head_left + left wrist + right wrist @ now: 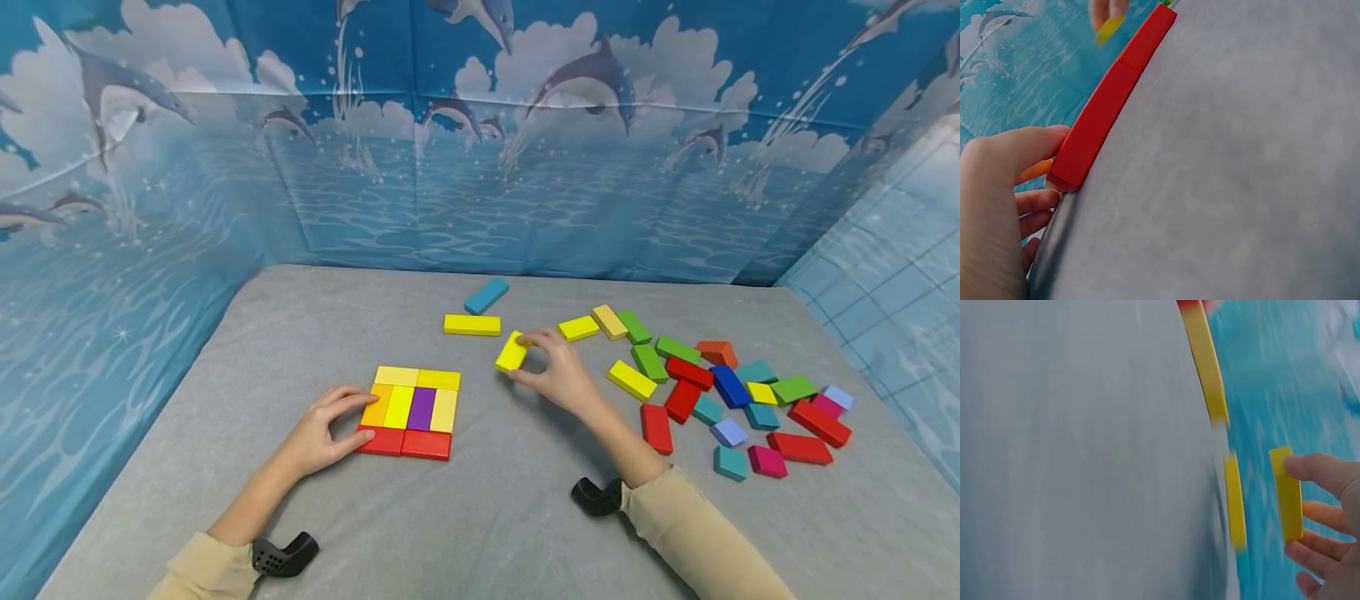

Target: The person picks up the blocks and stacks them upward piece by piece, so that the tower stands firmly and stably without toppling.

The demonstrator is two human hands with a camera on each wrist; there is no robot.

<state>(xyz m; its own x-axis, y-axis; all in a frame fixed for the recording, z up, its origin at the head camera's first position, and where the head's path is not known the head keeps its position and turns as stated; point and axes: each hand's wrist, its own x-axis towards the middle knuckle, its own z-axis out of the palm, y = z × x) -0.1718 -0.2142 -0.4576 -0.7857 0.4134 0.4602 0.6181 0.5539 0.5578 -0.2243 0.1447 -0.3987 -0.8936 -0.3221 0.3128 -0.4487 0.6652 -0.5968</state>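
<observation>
A flat rectangle of wooden blocks lies left of the middle, with a purple block (421, 409) among yellow ones and two red blocks (426, 445) along its near side. My left hand (321, 431) touches its left edge, thumb at the red block and fingertips at an orange-yellow block (377, 406). In the left wrist view that thumb rests against the red block (1094, 128). My right hand (558, 372) pinches a yellow block (512, 352) between thumb and fingers, above the table to the right of the rectangle. The right wrist view shows this yellow block (1288, 503) gripped at its ends.
Behind the rectangle lie a yellow block (472, 325) and a blue block (486, 296). Many loose blocks in several colours, such as a red block (656, 428) and a dark blue block (731, 386), spread over the right side of the grey table (525, 517). A dolphin-print curtain (450, 208) stands behind.
</observation>
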